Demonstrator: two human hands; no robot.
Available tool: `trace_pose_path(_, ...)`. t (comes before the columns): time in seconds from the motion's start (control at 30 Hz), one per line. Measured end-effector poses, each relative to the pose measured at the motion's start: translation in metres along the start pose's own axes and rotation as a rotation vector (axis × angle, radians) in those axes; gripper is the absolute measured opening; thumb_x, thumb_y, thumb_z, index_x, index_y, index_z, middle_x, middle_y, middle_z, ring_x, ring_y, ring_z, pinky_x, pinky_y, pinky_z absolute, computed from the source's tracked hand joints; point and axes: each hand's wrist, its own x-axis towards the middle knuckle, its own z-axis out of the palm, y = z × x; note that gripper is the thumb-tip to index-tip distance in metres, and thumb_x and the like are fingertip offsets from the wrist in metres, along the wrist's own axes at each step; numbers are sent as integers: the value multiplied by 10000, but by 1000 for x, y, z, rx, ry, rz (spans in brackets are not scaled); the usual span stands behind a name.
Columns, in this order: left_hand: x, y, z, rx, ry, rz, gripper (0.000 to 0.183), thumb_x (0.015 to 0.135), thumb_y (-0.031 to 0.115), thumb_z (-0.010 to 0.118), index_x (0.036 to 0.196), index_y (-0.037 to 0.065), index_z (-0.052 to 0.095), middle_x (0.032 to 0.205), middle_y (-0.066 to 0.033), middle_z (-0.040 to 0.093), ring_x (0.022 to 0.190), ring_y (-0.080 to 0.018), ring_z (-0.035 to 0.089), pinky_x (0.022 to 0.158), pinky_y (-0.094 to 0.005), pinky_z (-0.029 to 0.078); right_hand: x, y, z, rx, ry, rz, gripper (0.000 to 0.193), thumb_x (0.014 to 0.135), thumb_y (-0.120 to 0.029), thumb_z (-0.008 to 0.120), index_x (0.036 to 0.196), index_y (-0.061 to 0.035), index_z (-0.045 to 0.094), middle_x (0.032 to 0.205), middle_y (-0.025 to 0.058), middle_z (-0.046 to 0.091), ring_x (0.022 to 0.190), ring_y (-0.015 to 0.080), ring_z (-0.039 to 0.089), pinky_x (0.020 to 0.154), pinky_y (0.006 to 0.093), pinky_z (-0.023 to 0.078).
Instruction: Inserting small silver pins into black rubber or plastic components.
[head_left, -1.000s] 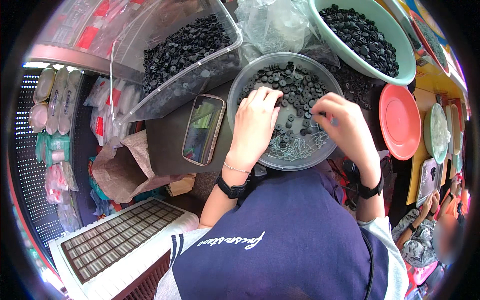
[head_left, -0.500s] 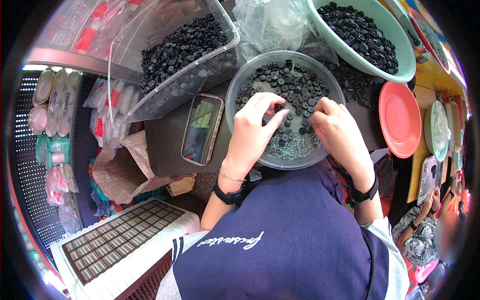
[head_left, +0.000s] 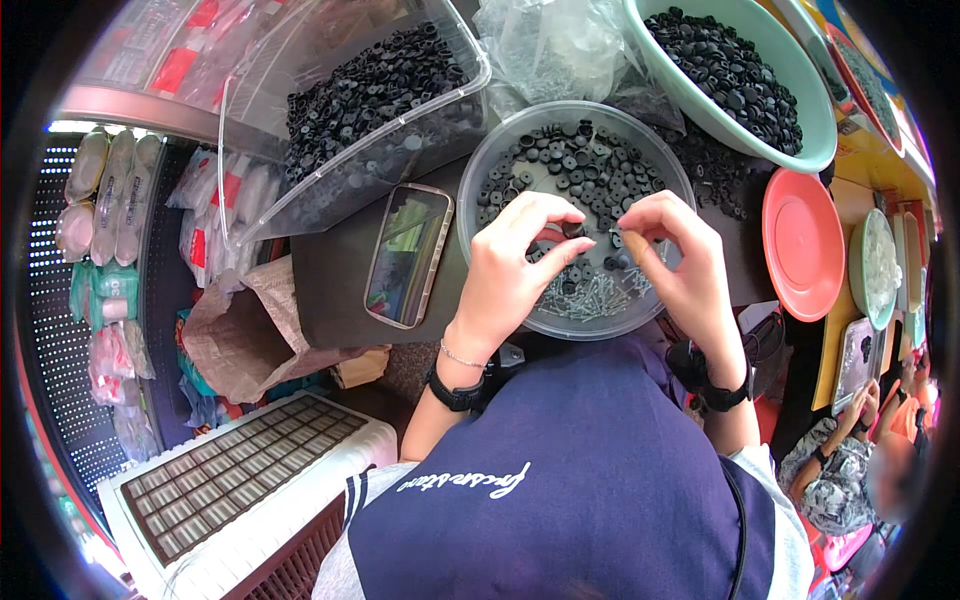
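A round clear tub (head_left: 675, 285) stands before me, with loose black plastic caps (head_left: 598, 180) spread over its far part and silver screws (head_left: 583, 302) heaped at its near side. Over the tub, my left hand (head_left: 515, 250) pinches a small black cap (head_left: 574, 230) between thumb and fingers. Facing it across a narrow gap is my right hand (head_left: 680, 245), thumb and forefinger closed together at their tips. Whatever those tips hold is too small to make out.
A clear bin (head_left: 440, 105) of black parts stands at the far left, a mint-green basin (head_left: 815, 150) of caps at the far right. A phone (head_left: 408, 255) lies left of the tub, a coral plate (head_left: 803, 243) to the right. Another person's hand (head_left: 862, 400) works at lower right.
My right hand has come up from low over the tub, and its fingertips now point at the cap in my left hand. The left hand has barely shifted.
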Motion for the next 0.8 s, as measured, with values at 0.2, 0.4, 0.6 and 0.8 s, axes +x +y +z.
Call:
trace_pose_path(0.2,-6,-1,5,-70,3,87,267,790,-104,780,1033,-34,696,1070,-117,665,963,-199,719,840,-307,631,-1,-6,17,434,0,186,180,922,-5,679,1081,-12,594,978,31,657,987,112,676,913,285,547)
trace_pose_path(0.4,-8,2,7,-6,13,133,283,780,-120,781,1032,-33,685,1071,-128,668,976,-214,727,854,-314,636,-3,-5,20,454,10,159,185,902,40,661,1043,-18,557,979,32,628,1002,126,679,925,303,551)
trace_pose_path(0.6,-7,-1,5,55,62,270,262,774,-131,782,987,-23,673,1059,-133,678,976,-226,731,833,-313,639,-4,0,22,652,47,178,166,915,48,636,994,-32,514,973,13,581,1018,130,672,924,314,552)
trace_pose_path(0.8,-9,0,10,11,80,237,261,789,-139,764,998,-15,669,1049,-131,688,978,-230,735,820,-310,640,-3,-5,18,607,10,234,150,931,4,658,984,-41,525,972,7,590,1005,121,663,904,295,545)
